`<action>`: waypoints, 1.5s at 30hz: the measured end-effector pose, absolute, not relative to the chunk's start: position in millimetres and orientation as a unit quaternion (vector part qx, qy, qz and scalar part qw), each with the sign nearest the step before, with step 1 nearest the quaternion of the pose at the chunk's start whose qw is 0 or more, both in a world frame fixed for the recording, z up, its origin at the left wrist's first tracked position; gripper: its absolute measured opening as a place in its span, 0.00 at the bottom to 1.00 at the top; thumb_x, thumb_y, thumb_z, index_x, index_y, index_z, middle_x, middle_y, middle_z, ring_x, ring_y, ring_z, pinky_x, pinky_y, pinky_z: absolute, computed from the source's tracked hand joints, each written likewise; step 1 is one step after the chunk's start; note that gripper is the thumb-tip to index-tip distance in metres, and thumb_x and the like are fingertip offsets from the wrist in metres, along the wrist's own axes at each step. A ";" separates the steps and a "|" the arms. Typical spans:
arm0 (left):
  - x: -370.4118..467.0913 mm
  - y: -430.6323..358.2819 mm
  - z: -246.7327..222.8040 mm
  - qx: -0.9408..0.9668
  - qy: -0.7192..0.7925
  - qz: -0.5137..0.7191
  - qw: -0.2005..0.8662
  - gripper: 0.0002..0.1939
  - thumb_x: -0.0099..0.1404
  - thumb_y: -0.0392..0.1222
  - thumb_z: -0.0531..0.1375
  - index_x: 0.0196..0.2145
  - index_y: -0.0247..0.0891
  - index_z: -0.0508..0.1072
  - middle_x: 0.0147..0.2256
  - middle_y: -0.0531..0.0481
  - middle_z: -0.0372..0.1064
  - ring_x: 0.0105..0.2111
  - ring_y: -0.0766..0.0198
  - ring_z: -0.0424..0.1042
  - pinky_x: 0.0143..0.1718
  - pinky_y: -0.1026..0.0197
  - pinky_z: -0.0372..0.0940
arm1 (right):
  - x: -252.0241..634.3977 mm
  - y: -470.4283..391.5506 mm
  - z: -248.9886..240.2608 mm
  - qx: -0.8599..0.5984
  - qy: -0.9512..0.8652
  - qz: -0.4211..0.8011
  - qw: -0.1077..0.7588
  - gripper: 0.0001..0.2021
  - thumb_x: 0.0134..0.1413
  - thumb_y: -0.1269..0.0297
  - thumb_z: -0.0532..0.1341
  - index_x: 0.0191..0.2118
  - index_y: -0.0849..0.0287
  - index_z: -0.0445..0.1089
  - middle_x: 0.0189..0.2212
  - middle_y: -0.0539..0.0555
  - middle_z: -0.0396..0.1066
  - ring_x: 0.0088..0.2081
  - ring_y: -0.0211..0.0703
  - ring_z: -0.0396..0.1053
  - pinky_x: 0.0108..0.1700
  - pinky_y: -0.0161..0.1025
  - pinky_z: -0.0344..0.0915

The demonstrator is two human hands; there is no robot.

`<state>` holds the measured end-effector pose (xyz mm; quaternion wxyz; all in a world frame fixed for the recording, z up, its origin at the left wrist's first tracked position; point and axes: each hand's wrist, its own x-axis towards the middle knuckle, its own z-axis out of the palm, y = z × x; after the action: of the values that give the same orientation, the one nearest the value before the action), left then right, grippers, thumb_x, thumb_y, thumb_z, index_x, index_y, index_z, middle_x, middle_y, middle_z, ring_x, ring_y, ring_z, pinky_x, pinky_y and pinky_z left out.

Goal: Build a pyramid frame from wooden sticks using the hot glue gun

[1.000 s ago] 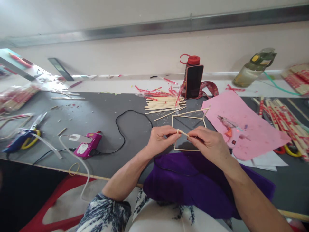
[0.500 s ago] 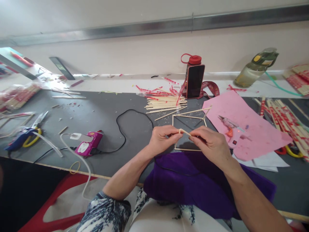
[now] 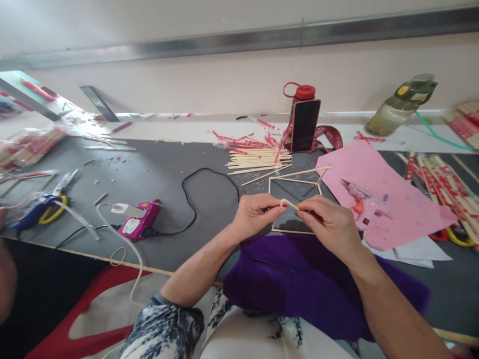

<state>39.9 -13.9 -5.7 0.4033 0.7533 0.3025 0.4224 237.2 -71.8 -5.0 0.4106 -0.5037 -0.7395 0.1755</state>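
In front of me, my left hand (image 3: 254,214) and my right hand (image 3: 331,219) pinch a short piece of thin wooden stick (image 3: 291,204) from its two ends. Its left end looks bent or joined to another bit; I cannot tell which. Beneath the hands is a frame of thin wooden sticks (image 3: 292,231) on the grey table, with one corner rising towards the back right. My hands partly hide this frame, and whether the held piece is attached to it is unclear. Purple cloth (image 3: 292,289) lies at the near edge below my hands.
Behind the frame lies a pile of loose sticks (image 3: 250,160), near a phone (image 3: 306,125) leaning on a red-capped bottle. Pliers (image 3: 357,189) and a glue gun rest on pink paper (image 3: 407,209) at right. Leftward are a magenta power box (image 3: 140,222), its black cord and scissors (image 3: 54,207).
Both hands keep the same pinch on the stick piece. The whole view has shifted slightly, and more of another person's arm shows at the left edge.
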 end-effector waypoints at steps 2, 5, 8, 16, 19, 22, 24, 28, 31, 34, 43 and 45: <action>39.9 -13.9 -5.7 0.753 0.303 0.423 0.404 0.07 0.59 0.38 0.63 0.32 0.33 0.80 0.23 0.49 0.72 0.22 0.73 0.66 0.25 0.70 0.60 | 236.8 -71.9 -4.7 -0.502 -0.740 0.174 0.413 0.05 0.58 0.70 0.59 0.38 0.56 0.73 0.32 0.51 0.73 0.33 0.36 0.71 0.34 0.33 0.64; 39.7 -13.9 -6.2 0.753 0.306 0.421 0.403 0.07 0.59 0.38 0.63 0.33 0.34 0.80 0.23 0.49 0.72 0.22 0.73 0.67 0.25 0.70 0.60 | 236.7 -71.8 -4.4 -0.499 -0.742 0.173 0.413 0.05 0.58 0.70 0.60 0.38 0.56 0.73 0.33 0.51 0.73 0.33 0.36 0.71 0.34 0.33 0.64; 39.3 -13.7 -6.9 0.758 0.306 0.419 0.396 0.07 0.60 0.38 0.63 0.34 0.34 0.81 0.23 0.50 0.72 0.22 0.72 0.67 0.25 0.70 0.60 | 237.0 -71.5 -4.5 -0.497 -0.745 0.170 0.412 0.05 0.58 0.70 0.59 0.38 0.56 0.73 0.33 0.51 0.73 0.33 0.36 0.71 0.34 0.33 0.64; 38.3 -13.1 -7.9 0.765 0.298 0.417 0.391 0.07 0.60 0.38 0.63 0.34 0.34 0.80 0.24 0.49 0.72 0.23 0.72 0.68 0.26 0.70 0.61 | 237.3 -71.0 -4.4 -0.487 -0.750 0.169 0.413 0.05 0.58 0.70 0.60 0.38 0.56 0.73 0.33 0.51 0.74 0.34 0.36 0.71 0.35 0.33 0.65; 38.1 -12.7 -8.1 0.768 0.298 0.414 0.387 0.07 0.61 0.39 0.63 0.34 0.34 0.80 0.24 0.49 0.72 0.23 0.72 0.67 0.26 0.70 0.61 | 237.3 -71.2 -4.2 -0.489 -0.751 0.170 0.410 0.05 0.58 0.70 0.60 0.38 0.56 0.73 0.33 0.51 0.74 0.34 0.35 0.71 0.35 0.33 0.65; 38.1 -12.6 -7.1 0.774 0.291 0.417 0.378 0.07 0.61 0.39 0.63 0.35 0.34 0.80 0.24 0.50 0.72 0.23 0.73 0.66 0.25 0.70 0.60 | 237.5 -71.7 -4.3 -0.492 -0.749 0.168 0.412 0.05 0.58 0.70 0.60 0.38 0.56 0.73 0.33 0.51 0.74 0.34 0.36 0.71 0.35 0.33 0.65; 38.1 -13.0 -5.9 0.774 0.288 0.421 0.375 0.07 0.60 0.38 0.63 0.35 0.34 0.80 0.24 0.49 0.72 0.22 0.73 0.65 0.25 0.70 0.60 | 237.7 -72.1 -4.4 -0.494 -0.747 0.163 0.415 0.06 0.58 0.70 0.60 0.39 0.56 0.74 0.33 0.51 0.74 0.35 0.36 0.71 0.35 0.33 0.66; 38.0 -13.9 -4.7 0.769 0.298 0.414 0.385 0.08 0.60 0.40 0.63 0.34 0.34 0.80 0.25 0.49 0.73 0.22 0.74 0.65 0.24 0.71 0.60 | 238.0 -72.7 -4.8 -0.491 -0.745 0.147 0.426 0.07 0.57 0.70 0.61 0.41 0.56 0.74 0.34 0.52 0.74 0.35 0.36 0.72 0.36 0.33 0.67; 37.8 -13.7 -5.3 0.767 0.304 0.403 0.395 0.09 0.60 0.41 0.64 0.36 0.33 0.79 0.27 0.47 0.73 0.22 0.73 0.66 0.24 0.70 0.61 | 237.7 -73.1 -5.2 -0.491 -0.745 0.137 0.431 0.08 0.57 0.71 0.61 0.41 0.57 0.74 0.34 0.53 0.74 0.35 0.36 0.72 0.36 0.33 0.67; 37.7 -12.8 -6.3 0.768 0.307 0.399 0.396 0.11 0.59 0.42 0.64 0.36 0.32 0.79 0.27 0.47 0.74 0.22 0.72 0.66 0.24 0.69 0.62 | 237.0 -73.5 -5.6 -0.495 -0.743 0.123 0.434 0.08 0.56 0.70 0.62 0.42 0.57 0.74 0.35 0.53 0.74 0.35 0.36 0.72 0.35 0.33 0.67; 38.1 -11.6 -8.6 0.778 0.309 0.403 0.370 0.11 0.60 0.43 0.63 0.35 0.32 0.79 0.26 0.48 0.73 0.22 0.73 0.65 0.24 0.70 0.60 | 237.4 -71.9 -7.2 -0.506 -0.738 0.117 0.431 0.07 0.56 0.68 0.61 0.41 0.56 0.74 0.34 0.52 0.74 0.32 0.36 0.71 0.32 0.33 0.66; 38.7 -11.4 -8.5 0.784 0.310 0.404 0.355 0.11 0.61 0.43 0.63 0.34 0.33 0.80 0.25 0.49 0.72 0.21 0.73 0.64 0.24 0.70 0.59 | 237.5 -71.7 -6.9 -0.505 -0.742 0.125 0.424 0.07 0.57 0.68 0.60 0.41 0.56 0.74 0.34 0.52 0.74 0.33 0.36 0.72 0.32 0.33 0.66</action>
<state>38.7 -11.4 -8.5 0.3545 0.7844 0.3100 0.4037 237.5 -71.7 -6.9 0.4239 -0.5046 -0.7417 0.1250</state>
